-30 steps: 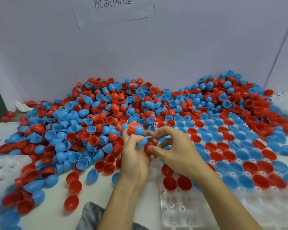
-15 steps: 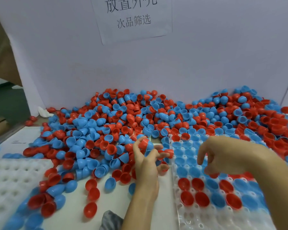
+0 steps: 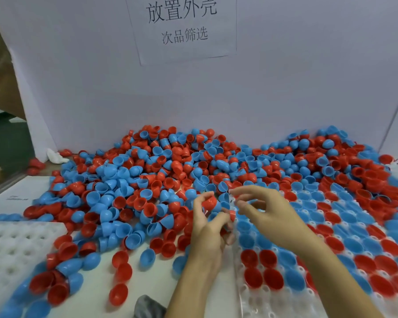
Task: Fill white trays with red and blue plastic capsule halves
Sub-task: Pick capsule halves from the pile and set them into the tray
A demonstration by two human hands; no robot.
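1. Fingers, left hand (image 3: 208, 228): curled round a small clutch of red and blue plastic capsule halves (image 3: 210, 204), a red one pinched uppermost between thumb and forefinger. Judged a ready stock, kept in the palm so pieces can be fed out one at a time.
2. Fingers, right hand (image 3: 265, 212): loosely curled, tips apart, nothing visibly held; forefinger and thumb point toward the left hand's clutch, apparently to take the next half.
3. White moulded plastic tray with round pockets (image 3: 251, 292): lies under and to the right of the right hand. Most pockets carry red or blue halves, open side up; the near-left corner pockets are bare. Judged the next spot to fill, which would explain the hands working just above that edge.
4. Loose heap of red and blue capsule halves (image 3: 147, 180): spread across the white surface (image 3: 97, 285) against the pale back wall (image 3: 285, 88), within easy reach of both hands, spilling onto the tray's far edge.
5. Second white pocketed tray (image 3: 7, 251): at the left, pockets bare, a few halves resting against its near edge; seemingly waiting its turn.
6. Paper notice with printed characters (image 3: 182, 26): fixed to the wall above the heap.
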